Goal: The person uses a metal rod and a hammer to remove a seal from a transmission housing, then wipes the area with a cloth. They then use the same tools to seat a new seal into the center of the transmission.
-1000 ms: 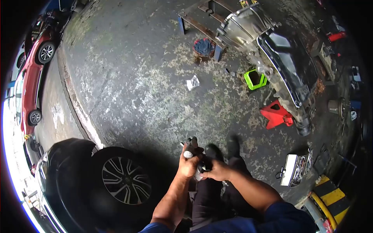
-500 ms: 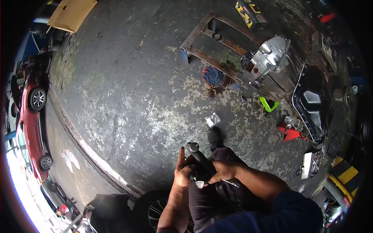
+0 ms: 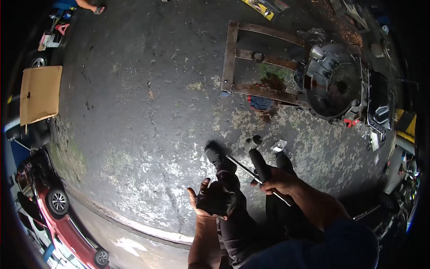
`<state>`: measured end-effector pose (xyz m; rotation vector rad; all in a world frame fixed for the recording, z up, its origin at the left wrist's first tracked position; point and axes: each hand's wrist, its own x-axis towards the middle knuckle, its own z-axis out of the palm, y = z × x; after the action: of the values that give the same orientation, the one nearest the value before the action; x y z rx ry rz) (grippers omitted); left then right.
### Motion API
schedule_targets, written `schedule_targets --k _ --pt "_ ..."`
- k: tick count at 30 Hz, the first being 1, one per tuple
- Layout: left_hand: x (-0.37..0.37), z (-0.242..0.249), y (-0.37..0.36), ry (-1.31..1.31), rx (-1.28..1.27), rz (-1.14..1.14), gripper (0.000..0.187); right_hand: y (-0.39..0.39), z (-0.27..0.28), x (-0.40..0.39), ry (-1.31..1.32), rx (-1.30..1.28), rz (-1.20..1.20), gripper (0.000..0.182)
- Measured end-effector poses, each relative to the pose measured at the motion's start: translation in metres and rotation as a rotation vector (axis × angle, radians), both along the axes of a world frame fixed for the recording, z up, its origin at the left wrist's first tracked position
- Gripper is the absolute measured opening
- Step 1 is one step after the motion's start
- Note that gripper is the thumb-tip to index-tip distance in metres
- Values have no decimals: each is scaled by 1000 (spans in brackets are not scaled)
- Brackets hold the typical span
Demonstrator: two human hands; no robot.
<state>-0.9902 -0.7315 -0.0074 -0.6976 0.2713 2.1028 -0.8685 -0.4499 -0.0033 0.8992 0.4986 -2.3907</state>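
My right hand is closed around a black tool with a thick handle and a rounded grey head. A long thin metal rod lies slantwise through the same hand, sticking out on both sides. My left hand is held palm up above my leg, thumb and a finger spread apart. Its palm side looks black; whether this is grime or a dark thing lying there, I cannot make out. A gap separates the left hand from the rod. Past my shoe, a small clear packet lies on the floor.
A rusty metal frame stands ahead, with a large metal gearbox housing at its right end. Beside it is a black pan. Cardboard and a red car are at left. Another person's foot shows at top left.
My hands have moved apart. The right hand has carried the black tool to the right, and the rod now shows at length. My left hand has turned palm up. The view has swung round.
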Motion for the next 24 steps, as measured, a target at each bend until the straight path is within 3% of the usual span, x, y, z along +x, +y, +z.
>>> schedule_targets --k 5,7,8,10,13,14,16,18,19,24 --pt "-126 -14 18 304 10 -340 55 -22 7 -56 22 -39 -223 56" --pt "-172 7 66 215 -249 -444 47 -16 16 -68 15 -4 -321 59" --pt "-201 -11 88 372 -84 -552 40 -10 20 -74 16 21 -371 61" --pt "-242 -10 143 620 -386 -637 40 4 19 -84 4 72 -438 66" --pt "-298 -40 222 1423 -647 -734 51 27 16 -106 -30 164 -577 71" --pt "-314 -44 253 1570 -684 -808 52 41 13 -118 6 172 -637 71" --pt "-344 -80 308 2035 -626 -748 54 57 6 -136 64 181 -763 71" --pt "-355 -87 369 2569 -606 -699 58 62 -7 -143 -47 221 -783 66" --pt "-356 -100 389 2514 -547 -730 57 65 -13 -144 -49 229 -793 66" --pt "-347 -132 445 2721 -444 -840 43 57 -42 -136 -159 277 -1001 77"
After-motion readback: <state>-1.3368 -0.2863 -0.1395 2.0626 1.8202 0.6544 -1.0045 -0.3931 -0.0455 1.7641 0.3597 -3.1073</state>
